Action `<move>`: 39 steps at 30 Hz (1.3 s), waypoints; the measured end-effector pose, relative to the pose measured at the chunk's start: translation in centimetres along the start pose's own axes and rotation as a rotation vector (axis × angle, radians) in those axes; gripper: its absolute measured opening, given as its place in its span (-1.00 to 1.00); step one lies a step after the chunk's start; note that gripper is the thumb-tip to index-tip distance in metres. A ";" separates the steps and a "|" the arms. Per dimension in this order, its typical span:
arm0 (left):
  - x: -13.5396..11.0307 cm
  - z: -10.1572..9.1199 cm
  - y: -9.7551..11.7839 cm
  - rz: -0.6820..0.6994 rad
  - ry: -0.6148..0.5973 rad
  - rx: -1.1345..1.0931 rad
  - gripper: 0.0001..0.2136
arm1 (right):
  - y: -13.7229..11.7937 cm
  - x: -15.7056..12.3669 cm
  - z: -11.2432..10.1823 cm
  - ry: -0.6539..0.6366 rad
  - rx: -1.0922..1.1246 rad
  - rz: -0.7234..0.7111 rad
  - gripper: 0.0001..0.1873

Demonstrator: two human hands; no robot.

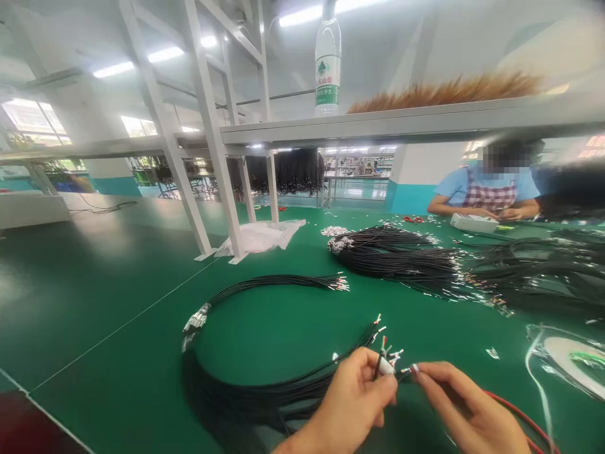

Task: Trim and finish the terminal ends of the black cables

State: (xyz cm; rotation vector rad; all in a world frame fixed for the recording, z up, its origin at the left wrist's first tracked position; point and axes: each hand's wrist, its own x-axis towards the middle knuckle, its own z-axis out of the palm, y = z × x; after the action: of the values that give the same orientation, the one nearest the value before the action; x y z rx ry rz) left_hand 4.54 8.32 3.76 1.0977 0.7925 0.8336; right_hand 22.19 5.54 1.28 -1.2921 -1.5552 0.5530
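My left hand [354, 394] is closed on the end of a black cable [378, 364], its thumb and fingers pinched together. White and coloured wire ends stick out just past its fingertips. My right hand [466, 403] pinches a small white tip at the stripped end of a cable, close to the left fingertips; the exact piece is too small to make out. Under and behind the left hand, a bundle of black cables [236, 391] curves round to the left on the green table [293, 334]. Shiny clear wrapping [196, 321] binds the bundle at its bend.
A larger pile of black cables [397, 258] lies farther back. On the right are a white reel [574, 359] and a red cord [517, 416]. Metal shelf posts [222, 145] stand over a plastic bag [269, 236]. A co-worker [489, 183] sits across the table.
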 end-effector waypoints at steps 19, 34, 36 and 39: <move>0.3 0.0 -0.5 -0.060 -0.120 -0.077 -0.56 | -2.1 0.4 1.4 0.086 0.378 0.266 -0.77; 0.3 0.1 -0.2 -0.076 -0.130 0.059 -0.56 | -0.7 0.5 1.3 -0.002 0.143 0.120 -0.76; 0.2 0.2 -0.1 -0.081 -0.137 0.107 -0.56 | -0.6 0.5 1.2 0.053 -0.021 0.013 -0.79; 0.1 0.2 -0.1 -0.067 -0.127 0.145 -0.56 | -0.4 0.4 0.7 0.178 -0.248 -0.160 -0.83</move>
State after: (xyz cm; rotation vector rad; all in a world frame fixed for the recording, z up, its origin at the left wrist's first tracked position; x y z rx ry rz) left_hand 4.82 8.34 3.73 1.2329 0.7881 0.6513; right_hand 21.39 5.93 1.45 -1.3458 -1.5947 0.1422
